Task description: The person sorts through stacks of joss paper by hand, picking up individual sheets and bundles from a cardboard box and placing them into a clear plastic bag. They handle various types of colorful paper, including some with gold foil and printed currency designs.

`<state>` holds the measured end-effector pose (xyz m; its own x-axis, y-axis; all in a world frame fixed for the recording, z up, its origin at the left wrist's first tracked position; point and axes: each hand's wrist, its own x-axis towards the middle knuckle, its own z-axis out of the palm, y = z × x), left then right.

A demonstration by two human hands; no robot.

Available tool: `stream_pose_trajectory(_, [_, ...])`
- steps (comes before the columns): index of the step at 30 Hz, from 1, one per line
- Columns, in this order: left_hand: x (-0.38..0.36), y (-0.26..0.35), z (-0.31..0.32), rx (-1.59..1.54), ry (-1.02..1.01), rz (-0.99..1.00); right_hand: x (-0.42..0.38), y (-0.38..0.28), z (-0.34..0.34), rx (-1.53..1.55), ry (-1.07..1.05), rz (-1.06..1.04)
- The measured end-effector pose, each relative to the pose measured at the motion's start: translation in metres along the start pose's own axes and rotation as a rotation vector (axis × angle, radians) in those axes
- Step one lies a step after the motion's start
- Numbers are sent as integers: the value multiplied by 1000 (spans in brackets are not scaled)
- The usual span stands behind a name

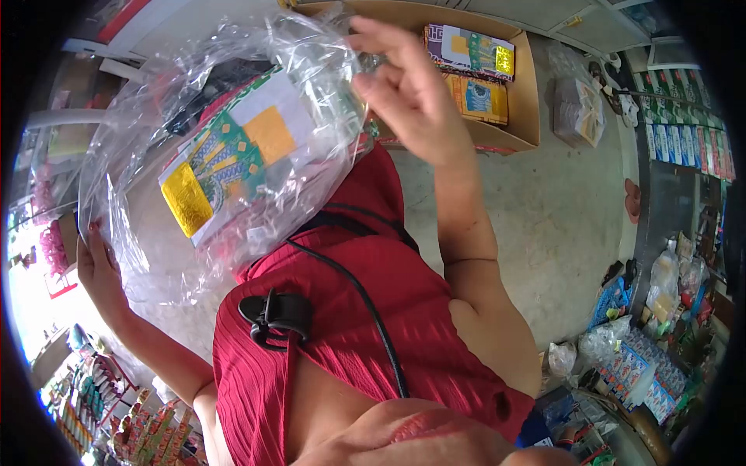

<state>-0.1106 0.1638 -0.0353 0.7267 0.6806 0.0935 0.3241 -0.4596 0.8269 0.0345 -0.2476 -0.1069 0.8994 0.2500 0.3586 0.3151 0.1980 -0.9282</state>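
Observation:
A large clear plastic bag [140, 233] lies across the lap, with a packet of patterned cloth [233, 155] in white, green, orange and gold showing through it. At the left, my left hand [101, 268] holds the bag's edge, fingers against the plastic. On the other side my right hand [412, 97] is raised beside the bunched end of the bag, its fingers curled and parted near the plastic. Whether the right fingertips pinch any plastic cannot be made out.
An open cardboard box [526, 93] with patterned packets [475, 97] stands ahead on the floor. Right of it is a plastic-wrapped stack [577, 113]. Shelves of boxed goods [684, 116] line the right; bagged goods [637, 373] lie at lower right. Hanging packets [155, 431] are at lower left.

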Motion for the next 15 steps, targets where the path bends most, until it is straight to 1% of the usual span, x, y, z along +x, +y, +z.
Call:
stream_pose_trajectory(1, [-3,2,2,6,-3,-2,2,9,-10,3,2,5])
stream_pose_trajectory(3, [-9,9,2,-26,11,-107,6,34,-43,32,202,133])
stream_pose_trajectory(5, [-14,17,7,17,34,-91,12,97,-100,-217,302,306])
stream_pose_trajectory(7, [-13,19,2,91,43,-114,10,180,-169,-47,524,506])
stream_pose_trajectory(9, [-8,20,2,133,49,-111,-2,244,-230,79,677,699])
stream_pose_trajectory(11, [-7,24,2,174,23,-80,-11,307,-289,11,785,868])
stream_pose_trajectory(12, [-6,21,-4,170,-14,-46,-16,329,-313,73,839,904])
stream_pose_trajectory(13, [-7,23,-1,180,-4,-62,-19,349,-333,133,893,941])
stream_pose_trajectory(14, [-8,26,1,232,17,-65,-22,371,-354,131,877,954])
stream_pose_trajectory(15, [-9,29,4,281,39,-66,-22,392,-373,208,891,966])
